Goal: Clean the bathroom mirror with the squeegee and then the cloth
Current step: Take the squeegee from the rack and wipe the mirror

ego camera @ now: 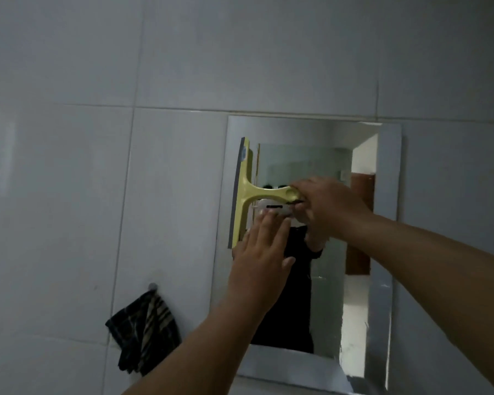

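A rectangular mirror (pixel 382 252) hangs on the tiled wall, right of centre. A yellow squeegee (pixel 244 192) stands with its blade upright against the mirror's left edge and its handle pointing right. My right hand (pixel 322 203) is shut on the end of that handle. My left hand (pixel 261 252) lies flat on the glass just below the handle, fingers spread and holding nothing. A dark striped cloth (pixel 144 329) hangs from a wall hook to the lower left of the mirror.
Grey wall tiles (pixel 97 166) surround the mirror on all sides. The glass reflects a person in dark clothing and a bright doorway at the right. A small hook (pixel 152 286) holds the cloth.
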